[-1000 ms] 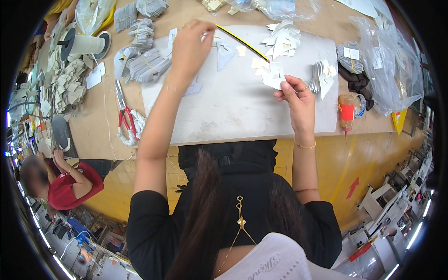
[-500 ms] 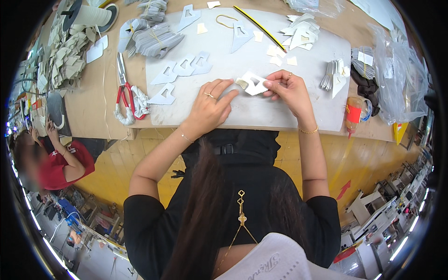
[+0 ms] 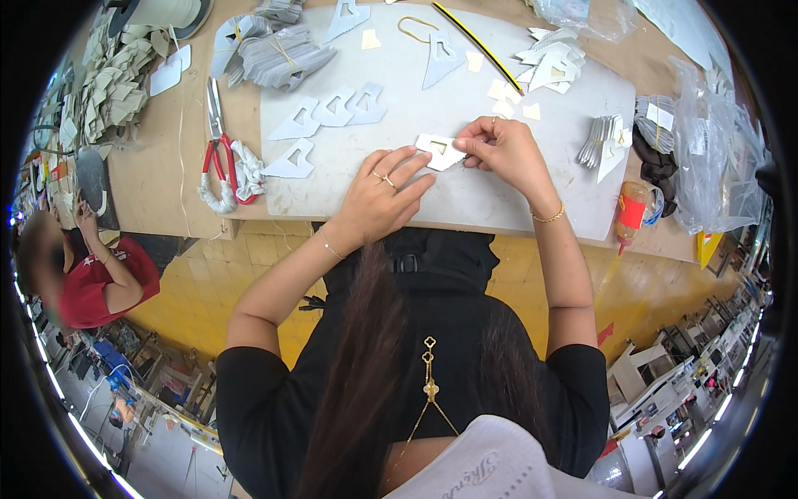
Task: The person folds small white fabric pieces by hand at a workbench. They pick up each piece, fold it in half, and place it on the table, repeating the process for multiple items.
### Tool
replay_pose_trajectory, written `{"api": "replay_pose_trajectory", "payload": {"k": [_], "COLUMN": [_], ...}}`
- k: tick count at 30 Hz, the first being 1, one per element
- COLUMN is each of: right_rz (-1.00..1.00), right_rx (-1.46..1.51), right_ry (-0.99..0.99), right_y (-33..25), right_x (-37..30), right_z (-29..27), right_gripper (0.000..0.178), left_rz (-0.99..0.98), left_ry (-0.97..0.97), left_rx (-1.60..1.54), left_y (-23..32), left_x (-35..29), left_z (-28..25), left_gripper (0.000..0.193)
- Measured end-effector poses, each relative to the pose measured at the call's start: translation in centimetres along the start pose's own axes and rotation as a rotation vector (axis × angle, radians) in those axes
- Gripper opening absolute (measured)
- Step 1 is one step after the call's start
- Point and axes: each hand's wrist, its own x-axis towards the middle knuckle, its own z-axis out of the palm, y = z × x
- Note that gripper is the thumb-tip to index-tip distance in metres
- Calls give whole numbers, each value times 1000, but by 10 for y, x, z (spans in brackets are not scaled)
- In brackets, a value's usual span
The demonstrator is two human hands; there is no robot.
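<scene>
A small white cut-out piece [image 3: 442,160] with an angular hole and a toothed lower edge is on the grey sheet in front of me. My right hand [image 3: 509,156] pinches its right end between thumb and fingers. My left hand [image 3: 381,193] rests palm down with fingers spread, its fingertips at the piece's left edge. Several pale blue-grey pieces of similar outline, such as this one [image 3: 293,160], lie to the left. Beyond my hands are small cream patches [image 3: 504,90] and a yellow-and-black pencil [image 3: 475,46].
Red-handled scissors [image 3: 220,158] lie at the left beside bundled grey pieces [image 3: 283,60]. At the right are fanned white pieces [image 3: 613,145], a bottle with a red label [image 3: 632,209] and clear plastic bags [image 3: 719,150]. A co-worker in a red top [image 3: 112,287] is at far left.
The cream flap that stood up at the piece's left side now appears folded flat. My left fingertips have come from beside the piece onto its left edge. The whole view has shifted slightly.
</scene>
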Motion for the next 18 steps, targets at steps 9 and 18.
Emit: {"api": "replay_pose_trajectory", "payload": {"k": [9,18], "right_rz": [-2,-29], "right_rx": [15,-14], "right_ry": [6,21], "right_y": [3,4], "right_x": [0,-1], "right_z": [-1,1], "right_gripper": [19,19], "left_rz": [7,-11], "left_ry": [-49,-69], "left_rx": [68,68], "left_y": [0,1], "left_x": [1,1], "left_z": [0,0], "left_gripper": [42,43]}}
